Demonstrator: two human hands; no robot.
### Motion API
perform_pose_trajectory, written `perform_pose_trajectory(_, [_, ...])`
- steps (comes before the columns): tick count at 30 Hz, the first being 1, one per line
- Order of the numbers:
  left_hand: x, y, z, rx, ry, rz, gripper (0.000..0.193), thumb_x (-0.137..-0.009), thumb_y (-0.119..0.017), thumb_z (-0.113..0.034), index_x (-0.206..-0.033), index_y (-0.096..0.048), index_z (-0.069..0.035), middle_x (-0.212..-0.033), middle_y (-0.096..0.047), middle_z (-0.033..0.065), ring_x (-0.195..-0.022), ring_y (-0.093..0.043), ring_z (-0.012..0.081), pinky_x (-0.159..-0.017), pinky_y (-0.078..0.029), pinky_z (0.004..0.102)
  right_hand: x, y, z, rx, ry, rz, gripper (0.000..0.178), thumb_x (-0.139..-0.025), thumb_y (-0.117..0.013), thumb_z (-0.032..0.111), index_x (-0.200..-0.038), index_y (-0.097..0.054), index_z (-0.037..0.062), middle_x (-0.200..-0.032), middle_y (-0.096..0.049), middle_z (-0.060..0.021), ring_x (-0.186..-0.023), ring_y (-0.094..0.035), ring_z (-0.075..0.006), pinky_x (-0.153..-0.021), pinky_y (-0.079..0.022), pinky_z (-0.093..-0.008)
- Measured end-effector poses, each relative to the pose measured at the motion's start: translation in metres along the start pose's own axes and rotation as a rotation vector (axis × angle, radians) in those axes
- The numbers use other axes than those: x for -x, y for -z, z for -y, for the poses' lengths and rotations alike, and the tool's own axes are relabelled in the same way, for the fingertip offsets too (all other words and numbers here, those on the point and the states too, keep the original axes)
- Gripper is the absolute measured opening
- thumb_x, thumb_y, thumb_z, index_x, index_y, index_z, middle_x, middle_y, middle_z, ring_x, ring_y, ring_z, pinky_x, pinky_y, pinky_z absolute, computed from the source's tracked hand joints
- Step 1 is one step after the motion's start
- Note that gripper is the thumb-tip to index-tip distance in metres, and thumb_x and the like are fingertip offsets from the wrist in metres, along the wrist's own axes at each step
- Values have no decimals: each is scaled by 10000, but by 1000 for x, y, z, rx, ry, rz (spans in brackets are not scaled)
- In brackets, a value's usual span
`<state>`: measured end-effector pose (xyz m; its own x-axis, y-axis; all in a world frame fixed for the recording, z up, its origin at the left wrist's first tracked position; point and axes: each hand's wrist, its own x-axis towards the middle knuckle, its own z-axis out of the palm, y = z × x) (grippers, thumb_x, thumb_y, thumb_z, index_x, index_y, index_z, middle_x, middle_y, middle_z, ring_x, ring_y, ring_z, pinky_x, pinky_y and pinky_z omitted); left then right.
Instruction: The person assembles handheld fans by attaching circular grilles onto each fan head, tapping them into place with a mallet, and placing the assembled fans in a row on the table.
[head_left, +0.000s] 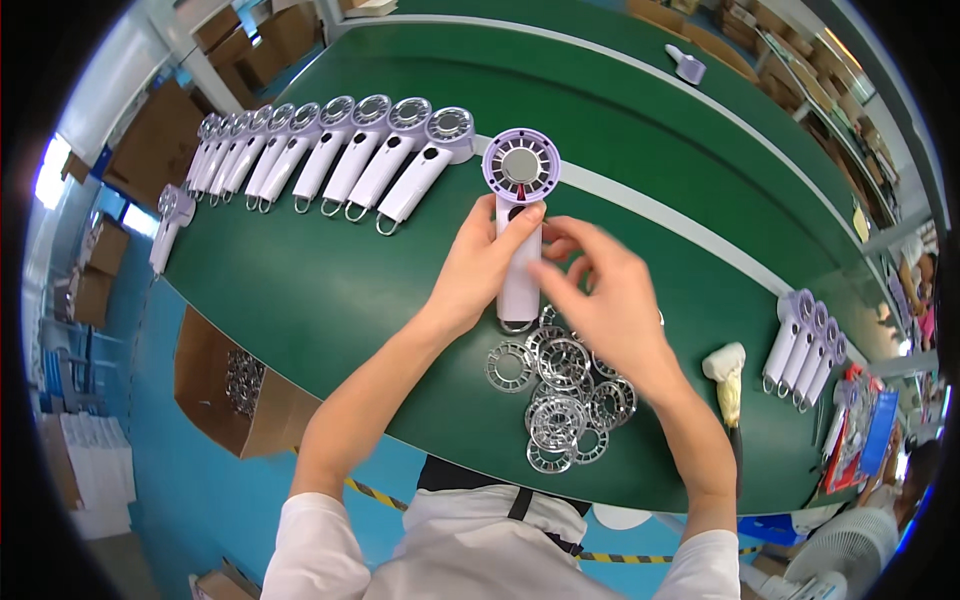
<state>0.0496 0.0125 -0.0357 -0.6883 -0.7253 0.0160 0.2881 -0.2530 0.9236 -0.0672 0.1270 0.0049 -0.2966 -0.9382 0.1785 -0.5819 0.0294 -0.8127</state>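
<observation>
A pale lilac handheld fan point(519, 285) stands over the table, its round head at the far end and its wrist loop toward me. My left hand point(472, 262) is closed around its handle, with the thumb across the front just below the head. The open face shows a grey disc and a small red mark, with no silver ring over it. Beside the handle, my right hand point(612, 290) is slightly blurred, its fingers loosely bent and apart with nothing visible in them. Under it, shiny silver slotted rings point(558, 422) lie in a loose pile on the green table.
A row of lilac fans point(372, 150) with silver rings runs along the left; several more fans point(800, 345) lie at right. Near them is a white-headed mallet point(727, 385). A cardboard box point(215, 385) with silver parts stands below the table's left edge. One fan point(686, 66) lies across the divider.
</observation>
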Motion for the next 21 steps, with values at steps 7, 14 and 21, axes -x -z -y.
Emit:
perform_pose_trajectory(7, [12,6,-3,-79,161,135,476,-989,-626,-232,-1307,-377,20,-858,-634,73,-639,-627,118,-557,-513,269,-33,7,-8,-169,74,-123,610,-840,-759,117,-1389,-517,11,-1289,-574,-153,-1144,-621,-252,-977,-500,-358])
perform_pose_trajectory(14, [15,4,-5,-108,267,133,465,-978,-641,-226,-1290,-397,19,-852,-627,51,-644,-614,96,-552,-495,253,-35,17,-16,-401,-93,26,612,-847,-759,106,-1399,-511,10,-1303,-584,-123,-1176,-607,-224,-1013,-486,-360])
perform_pose_trajectory(21, [15,5,-2,-116,290,128,463,-975,-641,-220,-1290,-402,22,-856,-630,51,-643,-612,96,-554,-496,254,-35,17,-20,-433,-93,45,615,-848,-758,92,-1402,-506,6,-1248,-621,-136,-1166,-606,-220,-1012,-491,-364])
